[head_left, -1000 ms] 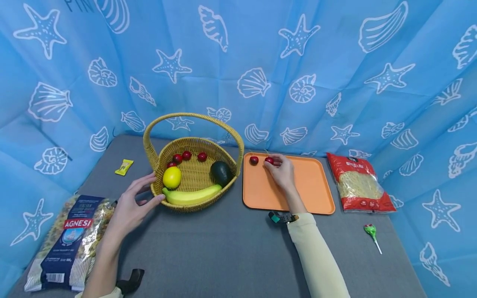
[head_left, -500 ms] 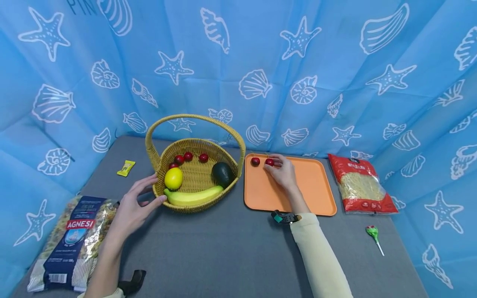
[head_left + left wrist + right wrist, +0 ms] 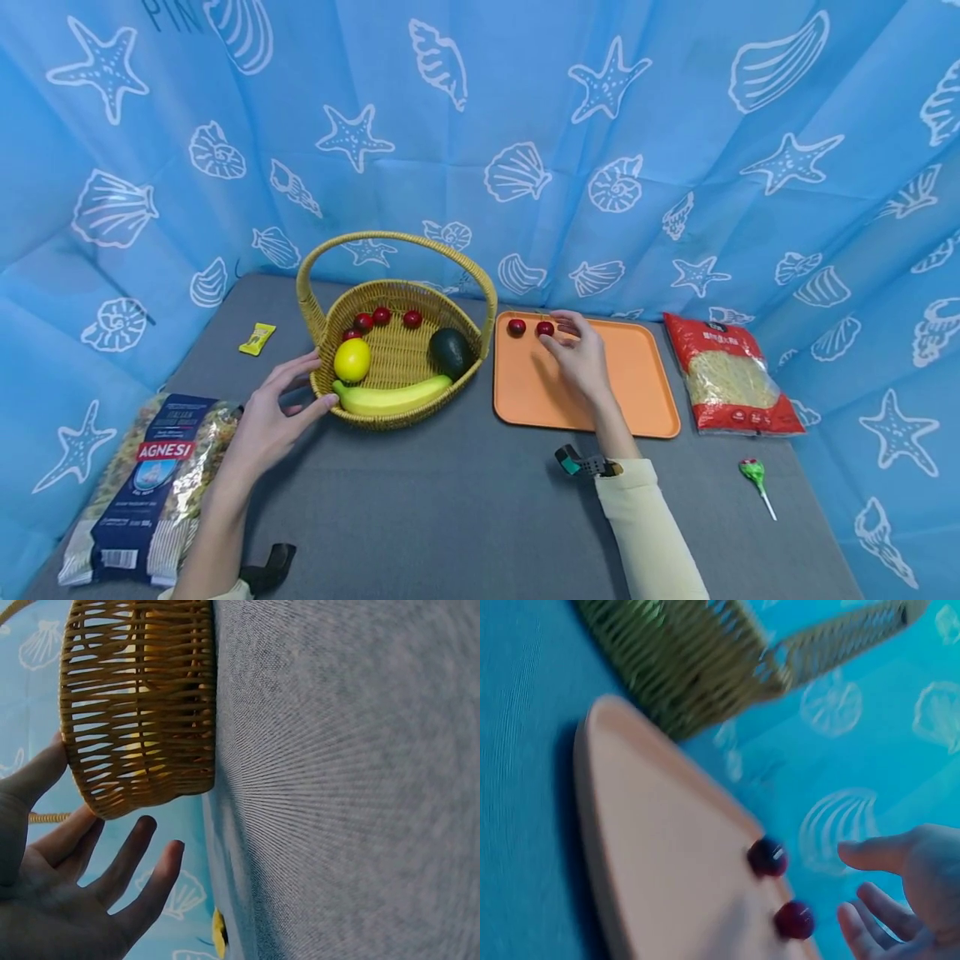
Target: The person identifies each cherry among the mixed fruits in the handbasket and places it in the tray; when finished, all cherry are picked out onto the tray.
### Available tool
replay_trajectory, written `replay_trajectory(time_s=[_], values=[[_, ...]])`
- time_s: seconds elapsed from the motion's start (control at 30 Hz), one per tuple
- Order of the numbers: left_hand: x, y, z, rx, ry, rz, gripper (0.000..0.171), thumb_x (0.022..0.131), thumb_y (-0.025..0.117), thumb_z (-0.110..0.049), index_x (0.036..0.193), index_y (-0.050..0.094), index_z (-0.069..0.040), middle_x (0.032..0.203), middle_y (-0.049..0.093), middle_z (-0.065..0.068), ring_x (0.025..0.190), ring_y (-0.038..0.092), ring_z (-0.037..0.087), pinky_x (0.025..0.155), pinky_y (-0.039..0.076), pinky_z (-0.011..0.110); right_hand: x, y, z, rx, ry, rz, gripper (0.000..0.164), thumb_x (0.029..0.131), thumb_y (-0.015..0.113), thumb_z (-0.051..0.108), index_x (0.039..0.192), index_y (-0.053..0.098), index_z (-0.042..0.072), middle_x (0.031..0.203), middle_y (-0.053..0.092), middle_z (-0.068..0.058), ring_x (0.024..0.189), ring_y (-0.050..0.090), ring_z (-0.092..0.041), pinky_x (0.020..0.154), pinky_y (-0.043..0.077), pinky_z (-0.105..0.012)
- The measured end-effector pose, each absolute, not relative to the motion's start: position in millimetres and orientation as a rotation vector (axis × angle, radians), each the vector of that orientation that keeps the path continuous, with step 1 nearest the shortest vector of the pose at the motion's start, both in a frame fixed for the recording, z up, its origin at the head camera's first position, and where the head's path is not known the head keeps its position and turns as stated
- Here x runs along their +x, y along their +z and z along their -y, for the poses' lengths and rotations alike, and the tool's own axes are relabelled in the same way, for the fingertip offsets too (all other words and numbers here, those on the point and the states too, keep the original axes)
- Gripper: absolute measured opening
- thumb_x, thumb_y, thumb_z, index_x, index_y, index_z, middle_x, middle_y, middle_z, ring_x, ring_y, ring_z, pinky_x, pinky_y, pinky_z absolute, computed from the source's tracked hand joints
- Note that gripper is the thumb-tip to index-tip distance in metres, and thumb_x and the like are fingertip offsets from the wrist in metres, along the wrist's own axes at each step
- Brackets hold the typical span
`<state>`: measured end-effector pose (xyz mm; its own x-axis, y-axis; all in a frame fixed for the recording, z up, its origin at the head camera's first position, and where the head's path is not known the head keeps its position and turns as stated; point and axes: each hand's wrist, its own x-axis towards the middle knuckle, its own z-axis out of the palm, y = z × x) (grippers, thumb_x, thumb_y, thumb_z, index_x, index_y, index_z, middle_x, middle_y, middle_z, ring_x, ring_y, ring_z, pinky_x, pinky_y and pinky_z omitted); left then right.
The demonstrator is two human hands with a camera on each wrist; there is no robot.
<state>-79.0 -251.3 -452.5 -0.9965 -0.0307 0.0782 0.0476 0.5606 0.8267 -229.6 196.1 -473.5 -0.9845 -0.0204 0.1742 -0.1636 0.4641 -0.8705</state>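
My left hand [image 3: 273, 417] touches the left end of a wicker basket [image 3: 390, 417] with thumb and index finger; its other fingers [image 3: 161, 877] are spread. The basket holds a banana [image 3: 393, 397], a lemon [image 3: 352, 360], an avocado [image 3: 451, 352] and several cherries [image 3: 382, 316]. On an orange tray [image 3: 637, 375] lie a cherry [image 3: 517, 327] at the back left corner and a second cherry [image 3: 545, 329] beside it. My right hand [image 3: 585, 358] hovers just right of that second cherry, thumb and fingers apart; the right wrist view shows a gap between them.
A bag of Agnesi pasta [image 3: 153, 475] lies at the left, a small yellow wrapped candy [image 3: 257, 339] behind it. Right of the tray are a red food bag [image 3: 731, 375] and a green lollipop [image 3: 753, 472]. A blue shell-print curtain [image 3: 480, 125] surrounds the grey table [image 3: 450, 517].
My right hand has let go of the second cherry, parted its fingers and drawn back slightly to the right. The left hand keeps its place at the basket.
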Motion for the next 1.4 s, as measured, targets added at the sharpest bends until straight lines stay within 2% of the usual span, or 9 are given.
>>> replay_trajectory(time_s=[0.13, 0.23, 0.33, 0.47, 0.53, 0.73, 0.9, 1.13, 1.4], values=[[-79.1, -452.9, 251.2, -0.026, -1.443, 2.69, 0.064, 0.104, 0.077, -0.031, 0.159, 0.054, -0.008, 0.17, 0.045, 0.019, 0.145, 0.053, 0.047, 0.105, 0.059, 0.071, -212.9, -455.1, -191.7, 0.295, 1.615, 2.498, 0.044, 0.101, 0.078, 0.009, 0.142, 0.063, 0.0, 0.141, 0.068, -0.026, 0.133, 0.066, -0.043, 0.1, 0.061, -0.02], [-79.0, -452.8, 250.8, -0.026, -1.444, 2.689, 0.064, 0.104, 0.077, -0.03, 0.159, 0.054, -0.008, 0.17, 0.045, 0.019, 0.144, 0.054, 0.047, 0.105, 0.059, 0.071, -197.0, -439.6, -186.4, 0.388, 1.711, 2.409, 0.041, 0.102, 0.076, 0.006, 0.139, 0.063, -0.004, 0.137, 0.066, -0.029, 0.128, 0.067, -0.045, 0.097, 0.058, -0.011], [-78.8, -452.6, 250.3, -0.018, -1.441, 2.693, 0.064, 0.103, 0.077, -0.031, 0.159, 0.054, -0.008, 0.17, 0.045, 0.019, 0.143, 0.055, 0.047, 0.106, 0.059, 0.07, -180.6, -423.8, -177.1, 0.477, 1.778, 2.295, 0.036, 0.1, 0.075, 0.001, 0.133, 0.064, -0.007, 0.13, 0.068, -0.026, 0.118, 0.071, -0.034, 0.097, 0.062, -0.015], [-78.3, -452.6, 250.2, -0.009, -1.437, 2.692, 0.065, 0.103, 0.077, -0.032, 0.159, 0.054, -0.009, 0.17, 0.045, 0.019, 0.142, 0.056, 0.047, 0.105, 0.059, 0.071, -161.4, -406.1, -159.6, 0.634, 1.793, 2.183, 0.034, 0.096, 0.075, -0.008, 0.128, 0.065, -0.011, 0.123, 0.071, -0.01, 0.11, 0.072, -0.015, 0.095, 0.064, -0.019], [-78.2, -452.7, 250.3, -0.008, -1.437, 2.691, 0.065, 0.103, 0.078, -0.032, 0.159, 0.054, -0.008, 0.17, 0.045, 0.019, 0.142, 0.056, 0.048, 0.105, 0.059, 0.071, -154.7, -401.0, -149.9, 0.731, 1.793, 2.155, 0.034, 0.095, 0.074, -0.011, 0.128, 0.065, -0.011, 0.124, 0.071, -0.01, 0.11, 0.072, -0.014, 0.096, 0.065, -0.021], [-78.8, -452.4, 250.5, -0.009, -1.432, 2.687, 0.064, 0.103, 0.078, -0.032, 0.158, 0.055, -0.008, 0.17, 0.045, 0.019, 0.143, 0.055, 0.048, 0.104, 0.059, 0.07, -150.3, -400.3, -116.6, 0.977, 1.805, 2.143, 0.034, 0.097, 0.073, -0.01, 0.129, 0.065, -0.008, 0.125, 0.067, -0.03, 0.11, 0.072, -0.026, 0.098, 0.064, -0.023], [-78.7, -453.2, 250.4, -0.015, -1.427, 2.679, 0.063, 0.103, 0.078, -0.03, 0.157, 0.056, -0.008, 0.17, 0.045, 0.019, 0.142, 0.056, 0.048, 0.104, 0.059, 0.071, -156.9, -404.9, -84.6, 1.038, 1.861, 2.227, 0.034, 0.098, 0.073, -0.007, 0.131, 0.064, -0.005, 0.127, 0.067, -0.026, 0.112, 0.07, -0.038, 0.1, 0.066, -0.029], [-79.0, -453.0, 249.7, -0.018, -1.422, 2.682, 0.063, 0.103, 0.078, -0.031, 0.157, 0.056, -0.008, 0.17, 0.045, 0.02, 0.142, 0.056, 0.048, 0.103, 0.059, 0.071, -183.0, -411.3, -45.8, 0.933, 1.89, 2.46, 0.031, 0.102, 0.072, 0.002, 0.132, 0.064, -0.002, 0.133, 0.068, -0.021, 0.118, 0.073, -0.034, 0.103, 0.065, -0.031], [-78.0, -452.2, 249.5, -0.013, -1.422, 2.687, 0.064, 0.103, 0.078, -0.032, 0.158, 0.055, -0.008, 0.17, 0.045, 0.02, 0.142, 0.056, 0.048, 0.103, 0.059, 0.071, -219.9, -422.0, -8.6, 0.704, 1.906, 2.758, 0.044, 0.107, 0.068, 0.017, 0.147, 0.056, 0.004, 0.154, 0.056, -0.025, 0.13, 0.068, -0.04, 0.106, 0.063, -0.047]])
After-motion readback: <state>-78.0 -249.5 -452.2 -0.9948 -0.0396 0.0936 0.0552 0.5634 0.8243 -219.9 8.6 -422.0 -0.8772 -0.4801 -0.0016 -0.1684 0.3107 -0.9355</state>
